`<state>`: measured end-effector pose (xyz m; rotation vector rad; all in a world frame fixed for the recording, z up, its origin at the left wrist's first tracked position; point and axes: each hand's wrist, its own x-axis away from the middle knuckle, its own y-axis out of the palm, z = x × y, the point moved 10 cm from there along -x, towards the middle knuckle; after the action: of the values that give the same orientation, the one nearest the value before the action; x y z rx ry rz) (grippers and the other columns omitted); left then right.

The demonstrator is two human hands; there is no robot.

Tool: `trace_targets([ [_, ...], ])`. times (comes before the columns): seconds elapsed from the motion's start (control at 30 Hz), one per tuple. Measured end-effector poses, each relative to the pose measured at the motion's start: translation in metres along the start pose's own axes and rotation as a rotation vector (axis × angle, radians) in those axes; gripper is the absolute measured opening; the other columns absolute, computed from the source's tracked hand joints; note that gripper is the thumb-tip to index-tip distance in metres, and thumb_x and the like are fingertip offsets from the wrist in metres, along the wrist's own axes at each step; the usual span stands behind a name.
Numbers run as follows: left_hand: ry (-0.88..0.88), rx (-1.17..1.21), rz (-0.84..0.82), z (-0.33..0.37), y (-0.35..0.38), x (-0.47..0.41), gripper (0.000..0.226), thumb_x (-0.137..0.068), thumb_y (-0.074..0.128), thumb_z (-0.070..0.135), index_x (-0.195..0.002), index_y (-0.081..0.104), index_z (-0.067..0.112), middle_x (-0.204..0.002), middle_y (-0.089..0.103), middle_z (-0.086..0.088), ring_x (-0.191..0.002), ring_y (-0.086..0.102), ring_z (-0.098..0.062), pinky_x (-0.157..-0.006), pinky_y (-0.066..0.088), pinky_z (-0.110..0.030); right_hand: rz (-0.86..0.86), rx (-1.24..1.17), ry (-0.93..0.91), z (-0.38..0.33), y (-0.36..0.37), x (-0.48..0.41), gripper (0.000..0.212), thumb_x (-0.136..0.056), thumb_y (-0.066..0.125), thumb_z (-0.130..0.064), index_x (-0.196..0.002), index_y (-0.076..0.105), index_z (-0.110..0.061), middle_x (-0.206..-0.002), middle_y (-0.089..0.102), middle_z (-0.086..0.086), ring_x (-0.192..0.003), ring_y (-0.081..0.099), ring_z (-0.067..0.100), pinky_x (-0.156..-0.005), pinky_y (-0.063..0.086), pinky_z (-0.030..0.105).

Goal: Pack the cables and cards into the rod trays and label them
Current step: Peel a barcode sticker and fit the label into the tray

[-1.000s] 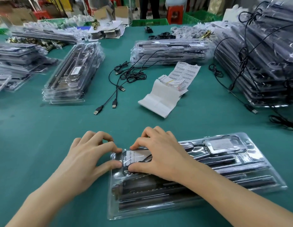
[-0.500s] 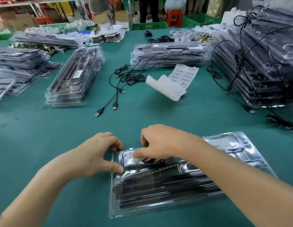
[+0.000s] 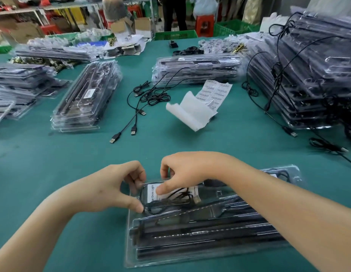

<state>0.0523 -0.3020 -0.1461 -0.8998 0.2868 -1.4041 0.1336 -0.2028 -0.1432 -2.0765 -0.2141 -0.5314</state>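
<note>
A green table [image 3: 43,163] carries stacks [image 3: 86,97] of packed trays, loose cables [image 3: 151,97] and a curled label sheet [image 3: 214,93]. Nearest the camera lies a clear tray [image 3: 131,258] holding dark rods [image 3: 200,232], a coiled cable [image 3: 178,195] and a white card [image 3: 153,191] at its left end. The left hand [image 3: 115,185] pinches that end. The right hand [image 3: 186,171] curls over the far rim, with its thumb over the card.
</note>
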Motion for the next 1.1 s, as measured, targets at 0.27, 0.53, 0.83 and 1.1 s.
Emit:
trace_targets([
  [0.27,-0.186,0.702,0.194,-0.028,0.004,0.000,0.025,-0.081,0.084,0.030,-0.098,0.078,0.014,-0.097,0.076,-0.017,-0.085,0.072,-0.023,-0.075,0.059,-0.032,0.103,-0.272,-0.071,0.017,-0.025,0.005,0.024,-0.092,0.070,-0.048,-0.092,0.070,-0.024,-0.088,0.069,-0.012,-0.069,0.055,-0.001,-0.072,0.044,0.023],
  [0.53,-0.083,0.943,0.275,-0.015,-0.003,-0.009,0.019,-0.081,0.071,0.025,-0.087,0.075,0.007,-0.085,0.070,-0.012,-0.074,0.070,-0.017,-0.069,0.057,-0.022,0.066,-0.394,0.039,0.032,-0.033,0.003,0.040,-0.085,0.065,-0.068,-0.100,0.077,-0.033,-0.097,0.065,-0.030,-0.103,0.057,-0.004,-0.094,0.041,0.026],
  [0.83,-0.004,0.922,0.396,-0.003,-0.023,-0.014,0.028,-0.077,0.076,0.029,-0.099,0.077,0.011,-0.104,0.078,-0.009,-0.092,0.074,-0.017,-0.072,0.060,-0.026,0.160,-0.252,-0.048,0.019,-0.062,0.001,0.053,-0.088,0.069,-0.057,-0.089,0.069,-0.004,-0.074,0.045,0.004,-0.069,0.038,0.019,-0.067,0.028,0.035],
  [1.1,0.055,0.890,0.453,-0.005,-0.026,-0.012,0.017,-0.077,0.074,0.016,-0.090,0.070,0.005,-0.083,0.071,-0.008,-0.071,0.064,-0.013,-0.065,0.054,-0.020,0.176,-0.324,-0.050,0.030,-0.064,0.009,0.056,-0.093,0.055,-0.066,-0.098,0.070,-0.012,-0.078,0.050,-0.005,-0.071,0.045,0.011,-0.069,0.038,0.029],
])
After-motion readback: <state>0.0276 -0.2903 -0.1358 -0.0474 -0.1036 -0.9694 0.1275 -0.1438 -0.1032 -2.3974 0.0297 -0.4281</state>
